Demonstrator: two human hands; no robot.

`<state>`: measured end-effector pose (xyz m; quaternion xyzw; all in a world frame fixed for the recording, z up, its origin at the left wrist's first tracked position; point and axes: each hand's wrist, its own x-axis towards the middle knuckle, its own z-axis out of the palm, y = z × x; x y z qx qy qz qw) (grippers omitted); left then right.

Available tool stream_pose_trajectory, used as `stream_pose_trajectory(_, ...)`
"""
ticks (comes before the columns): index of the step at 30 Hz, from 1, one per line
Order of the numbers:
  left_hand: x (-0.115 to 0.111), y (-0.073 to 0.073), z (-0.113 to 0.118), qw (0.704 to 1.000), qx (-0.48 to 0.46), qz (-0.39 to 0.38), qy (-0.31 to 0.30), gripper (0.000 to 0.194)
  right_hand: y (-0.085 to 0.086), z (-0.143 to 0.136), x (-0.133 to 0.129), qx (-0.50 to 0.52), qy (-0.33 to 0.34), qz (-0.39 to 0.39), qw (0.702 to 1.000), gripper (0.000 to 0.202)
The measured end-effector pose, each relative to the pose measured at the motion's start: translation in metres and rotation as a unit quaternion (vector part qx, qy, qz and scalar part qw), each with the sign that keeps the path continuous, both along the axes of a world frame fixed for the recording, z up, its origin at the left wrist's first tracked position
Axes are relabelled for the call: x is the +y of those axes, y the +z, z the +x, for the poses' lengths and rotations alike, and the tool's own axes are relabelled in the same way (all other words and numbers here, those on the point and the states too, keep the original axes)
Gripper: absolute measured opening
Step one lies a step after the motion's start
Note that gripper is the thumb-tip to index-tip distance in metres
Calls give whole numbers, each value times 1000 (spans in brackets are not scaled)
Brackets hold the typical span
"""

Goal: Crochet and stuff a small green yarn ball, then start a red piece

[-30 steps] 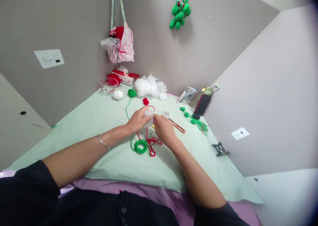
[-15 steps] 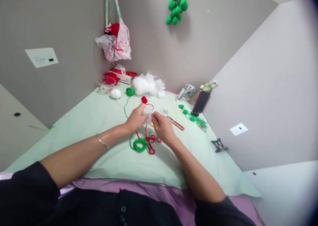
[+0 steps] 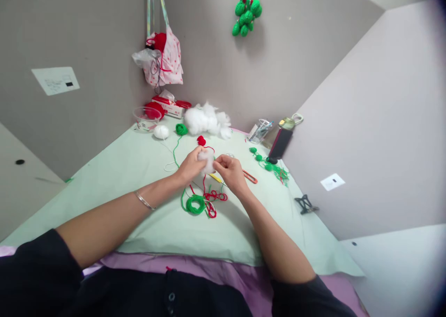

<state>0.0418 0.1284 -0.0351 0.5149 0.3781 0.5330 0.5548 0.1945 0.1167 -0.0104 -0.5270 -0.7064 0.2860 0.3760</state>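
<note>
A fluffy tuft of white stuffing point(image 3: 207, 163) is held in my left hand point(image 3: 191, 165), its fingers and thumb closed round the left side. My right hand point(image 3: 230, 169) is closed in a pinch at the tuft's right edge; a speck of green shows by those fingertips, too small to name. Below the hands, a yellow-handled tool point(image 3: 215, 178) lies partly hidden. Nearer me are a coil of green yarn point(image 3: 195, 204) and tangled red yarn point(image 3: 216, 196). An orange cutter point(image 3: 250, 177) lies beside my right hand, partly covered by it.
Behind my hands are a small red yarn ball point(image 3: 201, 140), a green ball point(image 3: 181, 129), a white ball point(image 3: 161, 132) and a heap of stuffing point(image 3: 205, 119). Small green knitted pieces point(image 3: 259, 158), a phone point(image 3: 280, 144) and a clear pen cup point(image 3: 259, 131) stand right.
My right hand has shifted slightly right, and its fingers have opened out a little at the tuft. More of the stuffing and the yellow-handled tool now shows. The left hand stays nearly in place.
</note>
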Motion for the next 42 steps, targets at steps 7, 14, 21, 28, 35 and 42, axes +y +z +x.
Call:
stream_pose_trajectory(7,1,19,-12,986,-71,-75,-133,25,4,7,-1,4,-29,23,999,12)
stream_pose_trajectory(14,3,17,-19,979,-42,-93,-178,33,8,9,-6,2,9,1,1000,18)
stream_pose_trajectory(21,7,14,-17,990,-3,-66,-123,24,13,15,-6,20,84,-36,996,21)
stream_pose_trajectory(28,10,-2,-8,997,35,-62,11,29,7,-9,-21,-6,73,30,997,8)
stream_pose_trajectory(35,4,-8,-2,992,-5,-112,-59,37,-1,-7,-10,-22,17,45,999,10)
stream_pose_trajectory(42,-4,15,-10,984,-83,-72,-141,19,1,7,2,43,-11,7,999,22)
